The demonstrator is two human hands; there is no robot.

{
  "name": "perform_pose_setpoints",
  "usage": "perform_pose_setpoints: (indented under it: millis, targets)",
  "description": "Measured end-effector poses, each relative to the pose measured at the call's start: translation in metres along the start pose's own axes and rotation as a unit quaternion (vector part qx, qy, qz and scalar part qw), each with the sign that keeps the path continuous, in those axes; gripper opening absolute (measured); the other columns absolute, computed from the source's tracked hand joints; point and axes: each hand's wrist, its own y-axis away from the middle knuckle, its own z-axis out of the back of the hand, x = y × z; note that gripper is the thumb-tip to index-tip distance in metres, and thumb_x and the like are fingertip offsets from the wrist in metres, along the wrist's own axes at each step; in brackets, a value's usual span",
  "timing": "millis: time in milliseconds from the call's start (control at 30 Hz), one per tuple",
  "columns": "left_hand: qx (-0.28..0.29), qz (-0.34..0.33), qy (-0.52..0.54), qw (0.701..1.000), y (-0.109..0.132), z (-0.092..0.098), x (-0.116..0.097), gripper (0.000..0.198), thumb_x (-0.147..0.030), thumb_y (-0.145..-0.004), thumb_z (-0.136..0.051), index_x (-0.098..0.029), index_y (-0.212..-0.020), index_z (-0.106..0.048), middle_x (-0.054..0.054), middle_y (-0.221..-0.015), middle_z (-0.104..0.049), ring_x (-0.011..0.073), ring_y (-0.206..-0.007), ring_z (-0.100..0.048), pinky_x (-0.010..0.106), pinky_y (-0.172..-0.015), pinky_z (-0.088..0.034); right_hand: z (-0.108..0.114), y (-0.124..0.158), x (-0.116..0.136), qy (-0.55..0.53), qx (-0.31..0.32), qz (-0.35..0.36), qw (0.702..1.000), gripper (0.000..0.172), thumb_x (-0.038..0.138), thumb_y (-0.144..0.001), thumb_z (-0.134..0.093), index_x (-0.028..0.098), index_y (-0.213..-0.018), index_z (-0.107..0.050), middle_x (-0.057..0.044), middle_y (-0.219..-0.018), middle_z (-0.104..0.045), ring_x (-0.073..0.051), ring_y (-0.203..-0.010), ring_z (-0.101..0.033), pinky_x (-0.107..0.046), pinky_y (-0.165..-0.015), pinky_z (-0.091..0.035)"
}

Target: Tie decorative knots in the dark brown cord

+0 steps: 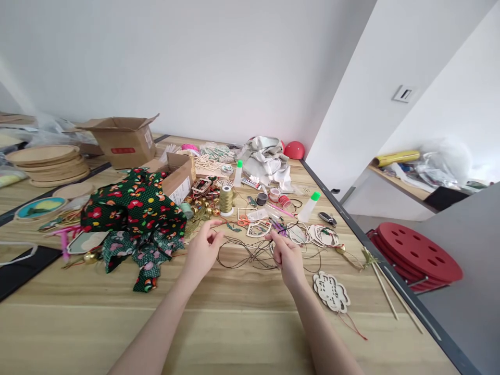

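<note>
- Cord (250, 252) first: dark, thin, lying in loose loops on the table (242, 333), smack between the two hands.
- Left hand (203, 249) is at 9 o'clock from it, index and thumb bent toward each other with a bit of a gap showing. A strand runs near the tips, but I can't tell if it's pinched.
- Right hand (288, 255) is at 3 o'clock, fingers curled in tight by the loops. Can't tell if they're clamped on cord or just on each other.
- My guess: hands sit either side so the strands stay spread out and easy to sort through.
- Spool (226, 200) stands at 11 o'clock, scissors (242, 221) near 12, glue (309, 207) between 1 and 2. Probably parked there to be in reach but off the bare front strip.
- Cloud tag (332, 291) lies flat near 4 o'clock, its lettering too small to read.
- Hard to make out: where the cord ends go; the right fingers hide some loops.
- Patterned cloth (135, 208) near 10 o'clock covers whatever's under it.
- Black slab (29, 268) at 9 o'clock is cut off by the edge, so no clue what it is.
</note>
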Motion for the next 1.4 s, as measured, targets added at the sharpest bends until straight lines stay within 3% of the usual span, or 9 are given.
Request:
perform_pose_setpoints:
  millis: [100, 167, 300, 400, 500, 767, 1067, 1300, 1400]
  targets:
    - [-0.04, -0.089, -0.104, 0.99, -0.002, 0.004, 0.003, 0.027, -0.02, -0.078, -0.051, -0.02, -0.099, -0.067, 0.009, -0.102, -0.061, 0.0255, -0.095, -0.052, 0.04, -0.088, -0.038, -0.003, 0.002, 0.0, 0.015, 0.019, -0.001, 1.0, 0.037, 0.051, -0.074, -0.063, 0.014, -0.074, -0.066, 0.008, -0.035, -0.031, -0.008, -0.036, -0.021, -0.023, -0.038, -0.011]
    - [0.001, -0.145, -0.066, 0.987, 0.002, 0.002, -0.002, 0.032, -0.014, -0.078, -0.048, -0.021, -0.1, -0.069, 0.009, -0.114, -0.058, 0.0259, -0.109, -0.048, 0.041, -0.097, -0.034, -0.006, 0.005, 0.001, 0.033, 0.033, -0.003, 0.999, 0.038, 0.052, -0.075, -0.062, 0.014, -0.075, -0.067, 0.008, -0.035, -0.033, -0.008, -0.035, -0.022, -0.023, -0.038, -0.013]
    - [0.193, -0.138, 0.084, 0.968, 0.017, -0.009, -0.021, 0.029, -0.02, -0.08, -0.053, -0.022, -0.105, -0.067, 0.007, -0.109, -0.063, 0.0212, -0.102, -0.056, 0.034, -0.092, -0.041, -0.01, 0.009, 0.001, 0.06, 0.068, -0.004, 0.996, 0.041, 0.054, -0.077, -0.059, 0.014, -0.077, -0.068, 0.007, -0.034, -0.035, -0.008, -0.033, -0.024, -0.023, -0.037, -0.015]
    - [0.226, -0.124, 0.104, 0.961, 0.025, -0.018, -0.029, 0.017, -0.028, -0.082, -0.056, -0.021, -0.086, -0.071, 0.006, -0.088, -0.066, 0.0196, -0.086, -0.058, 0.03, -0.081, -0.044, -0.011, 0.009, 0.0, 0.07, 0.085, -0.004, 0.994, 0.043, 0.055, -0.077, -0.059, 0.013, -0.078, -0.069, 0.007, -0.032, -0.035, -0.008, -0.032, -0.025, -0.023, -0.037, -0.017]
    - [0.231, -0.115, 0.102, 0.961, 0.026, -0.022, -0.03, 0.023, -0.029, -0.083, -0.055, -0.019, -0.068, -0.069, 0.005, -0.075, -0.062, 0.0175, -0.075, -0.055, 0.027, -0.071, -0.042, -0.011, 0.009, -0.001, 0.07, 0.102, -0.008, 0.992, 0.045, 0.056, -0.079, -0.057, 0.013, -0.08, -0.068, 0.007, -0.034, -0.038, -0.008, -0.031, -0.028, -0.022, -0.035, -0.019]
    - [0.16, 0.005, 0.204, 0.966, 0.022, -0.025, -0.029, 0.03, -0.042, -0.076, -0.06, -0.016, -0.063, -0.068, 0.003, -0.065, -0.058, 0.0171, -0.067, -0.051, 0.026, -0.063, -0.041, -0.012, 0.012, -0.004, 0.073, 0.246, -0.051, 0.965, 0.04, 0.049, -0.068, -0.072, 0.015, -0.086, -0.065, 0.006, -0.046, -0.048, -0.007, -0.036, -0.038, -0.02, -0.035, -0.028]
    - [0.198, 0.125, 0.349, 0.907, 0.024, -0.026, -0.031, 0.029, -0.041, -0.075, -0.062, -0.013, -0.072, -0.069, 0.006, -0.076, -0.066, 0.0186, -0.075, -0.056, 0.027, -0.068, -0.044, -0.016, 0.017, -0.005, 0.082, 0.289, -0.061, 0.952, 0.032, 0.045, -0.067, -0.074, 0.017, -0.061, -0.059, 0.005, -0.043, -0.049, -0.009, -0.038, -0.041, -0.021, -0.039, -0.032]
    - [0.164, 0.176, 0.351, 0.905, 0.023, -0.023, -0.035, 0.029, -0.043, -0.069, -0.068, -0.014, -0.071, -0.069, -0.002, -0.055, -0.054, 0.0102, -0.051, -0.041, 0.023, -0.049, -0.032, -0.013, 0.018, -0.002, 0.126, 0.326, -0.073, 0.934, 0.031, 0.044, -0.07, -0.071, 0.017, -0.061, -0.062, 0.003, -0.045, -0.052, -0.009, -0.041, -0.043, -0.021, -0.042, -0.034]
    - [0.145, 0.165, 0.353, 0.909, 0.022, -0.024, -0.033, 0.03, -0.044, -0.067, -0.069, -0.014, -0.07, -0.069, 0.001, -0.059, -0.057, 0.0118, -0.055, -0.046, 0.023, -0.051, -0.034, -0.01, 0.017, 0.0, 0.131, 0.341, -0.065, 0.929, 0.03, 0.046, -0.073, -0.068, 0.017, -0.067, -0.064, 0.003, -0.048, -0.053, -0.01, -0.043, -0.045, -0.021, -0.043, -0.034]
